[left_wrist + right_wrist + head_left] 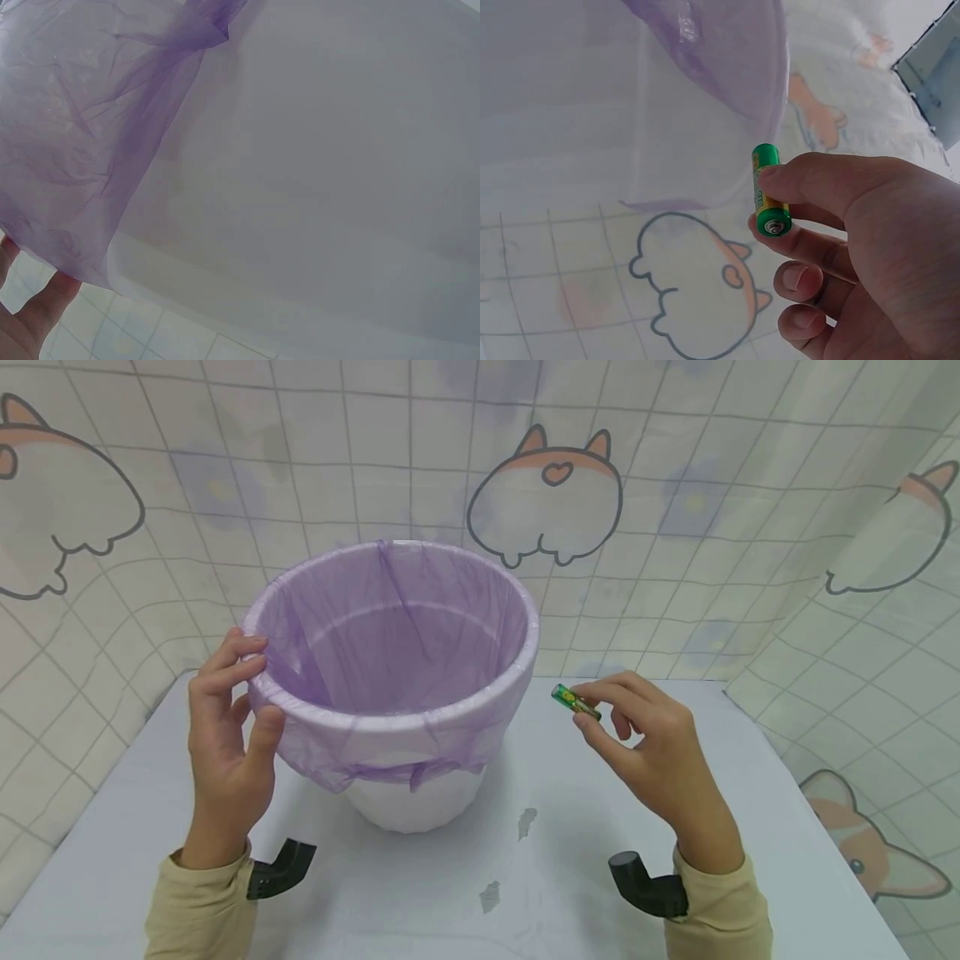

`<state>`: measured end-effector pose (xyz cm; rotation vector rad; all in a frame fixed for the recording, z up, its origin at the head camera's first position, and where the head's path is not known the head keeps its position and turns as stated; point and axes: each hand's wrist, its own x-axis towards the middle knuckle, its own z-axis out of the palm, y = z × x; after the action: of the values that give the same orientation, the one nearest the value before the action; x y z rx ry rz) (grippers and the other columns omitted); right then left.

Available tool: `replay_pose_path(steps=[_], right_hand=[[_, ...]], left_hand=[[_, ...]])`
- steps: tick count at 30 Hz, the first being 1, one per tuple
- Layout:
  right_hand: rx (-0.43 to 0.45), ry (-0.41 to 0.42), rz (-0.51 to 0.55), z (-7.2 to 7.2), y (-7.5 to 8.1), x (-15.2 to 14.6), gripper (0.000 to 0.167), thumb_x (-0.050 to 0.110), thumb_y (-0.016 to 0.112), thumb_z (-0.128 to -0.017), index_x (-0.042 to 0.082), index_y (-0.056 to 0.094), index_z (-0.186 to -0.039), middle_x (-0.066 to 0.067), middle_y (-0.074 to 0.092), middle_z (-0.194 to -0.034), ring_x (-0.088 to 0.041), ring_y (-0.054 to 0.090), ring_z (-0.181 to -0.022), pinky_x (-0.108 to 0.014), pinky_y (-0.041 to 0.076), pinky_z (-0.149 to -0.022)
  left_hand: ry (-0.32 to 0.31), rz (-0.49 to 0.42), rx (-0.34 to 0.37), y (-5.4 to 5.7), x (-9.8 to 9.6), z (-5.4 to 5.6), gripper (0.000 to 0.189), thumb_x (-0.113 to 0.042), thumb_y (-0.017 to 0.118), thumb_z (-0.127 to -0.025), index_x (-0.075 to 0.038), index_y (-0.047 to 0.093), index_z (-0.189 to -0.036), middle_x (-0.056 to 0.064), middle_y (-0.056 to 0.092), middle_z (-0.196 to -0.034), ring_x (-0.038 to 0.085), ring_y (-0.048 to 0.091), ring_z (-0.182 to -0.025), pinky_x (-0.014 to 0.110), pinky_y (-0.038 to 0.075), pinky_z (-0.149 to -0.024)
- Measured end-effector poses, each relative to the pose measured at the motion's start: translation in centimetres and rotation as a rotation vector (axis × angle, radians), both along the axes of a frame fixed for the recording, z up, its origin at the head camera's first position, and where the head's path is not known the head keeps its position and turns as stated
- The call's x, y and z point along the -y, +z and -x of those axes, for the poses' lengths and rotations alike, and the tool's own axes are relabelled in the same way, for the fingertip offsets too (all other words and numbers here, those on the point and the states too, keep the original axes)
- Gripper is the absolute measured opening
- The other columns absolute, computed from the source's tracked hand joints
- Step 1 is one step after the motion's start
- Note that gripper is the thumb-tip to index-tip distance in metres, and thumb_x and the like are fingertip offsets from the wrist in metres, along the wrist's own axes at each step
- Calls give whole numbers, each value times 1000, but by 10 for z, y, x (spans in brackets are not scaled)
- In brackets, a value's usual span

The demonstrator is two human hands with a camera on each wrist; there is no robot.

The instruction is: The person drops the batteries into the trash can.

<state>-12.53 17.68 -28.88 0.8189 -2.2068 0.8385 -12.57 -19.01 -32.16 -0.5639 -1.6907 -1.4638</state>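
Observation:
A white trash bin (420, 802) stands on the table, lined with a thin purple trash bag (420, 660) folded down over its rim. My left hand (232, 735) holds the bin at the left side of the rim, fingertips over the edge and thumb lower on the outside. To the right of the bin, my right hand (648, 743) pinches a small green and yellow battery (769, 191) between thumb and fingers. The battery is outside the bin, near its right side. In the left wrist view, the bin's side and the hanging bag (82, 127) cover most of the picture.
The white table (570, 893) has two grey worn patches (490, 897) in front of the bin. A tile-patterned cloth (375, 460) with cartoon corgis hangs behind and at both sides. Each wrist carries a black camera mount (648, 889).

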Motion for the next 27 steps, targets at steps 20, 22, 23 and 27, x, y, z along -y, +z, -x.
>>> replay_pose_path(steps=[20,22,23,27], right_hand=[[-20,1,21,5,20,12,23,3,74,-80,6,72,-103,-2,66,-90,-8,41,-64,-15,31,-57],[-31,12,33,6,22,14,24,2,74,-80,6,73,-103,-2,66,-89,-8,40,-64,-15,31,-57],[-35,18,38,7,23,15,23,1,73,-80,6,73,-103,-2,65,-89,-8,40,-64,-15,31,-57],[-46,42,48,8,27,19,23,1,73,-81,6,72,-103,-2,65,-88,-7,40,-65,-15,31,-58]], left_hand=[[-7,6,-6,0,-1,1,53,-28,62,-94,15,44,-120,8,50,-137,33,27,-145,30,44,-104],[-4,6,-5,0,-1,1,53,-28,62,-94,16,44,-120,8,50,-137,32,27,-145,30,44,-104],[-2,8,-5,0,-1,1,54,-28,62,-94,16,44,-120,8,50,-137,32,27,-145,30,44,-104],[-1,10,-11,0,0,1,54,-28,62,-94,16,44,-120,8,50,-137,33,28,-145,28,45,-103]])
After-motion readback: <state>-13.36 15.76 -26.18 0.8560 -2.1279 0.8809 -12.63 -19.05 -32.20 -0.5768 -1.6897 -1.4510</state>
